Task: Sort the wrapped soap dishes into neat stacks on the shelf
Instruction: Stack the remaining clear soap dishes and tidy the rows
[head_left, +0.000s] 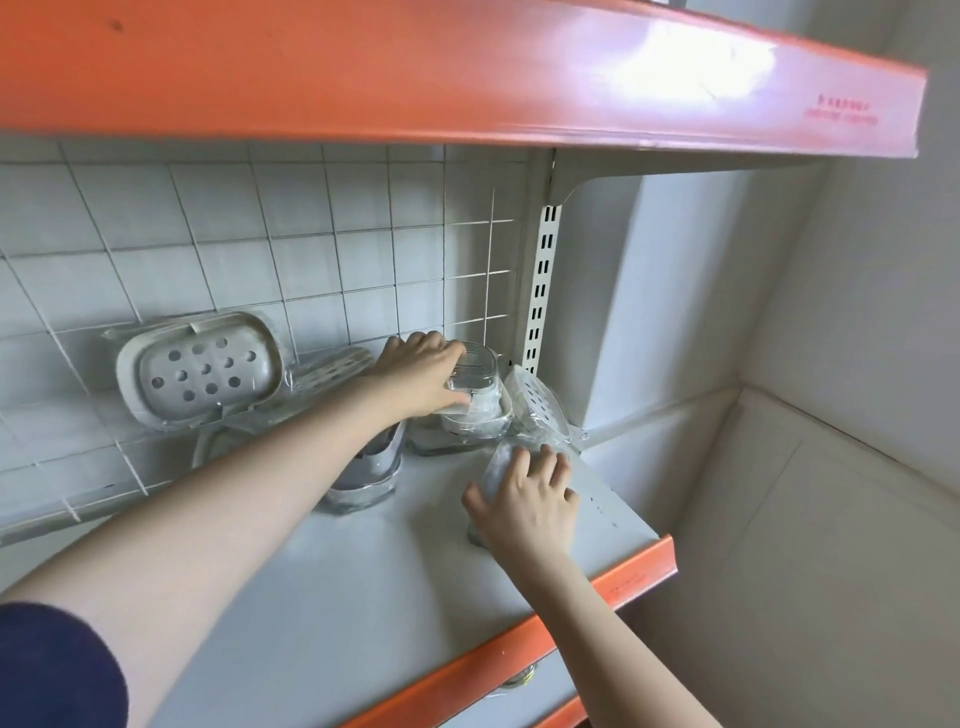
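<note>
Several wrapped soap dishes lie at the back of the grey shelf (363, 597). My left hand (423, 376) grips a clear-wrapped dish (475, 379) that sits on top of a small stack (457, 431) near the back right corner. My right hand (527, 501) rests with spread fingers on another wrapped dish (498, 467) lying flat toward the shelf's right edge. A white dish with round holes (200, 371) leans against the wire grid at the left. A slotted dish (332, 369) lies beside it. Another perforated dish (535, 400) leans at the far right.
An orange-edged upper shelf (467, 73) hangs close overhead. The slotted upright post (543, 291) stands at the back right corner. One more wrapped dish (369, 473) sits under my left forearm. The shelf's orange front lip (571, 608) runs along the near edge, with a lower shelf beneath.
</note>
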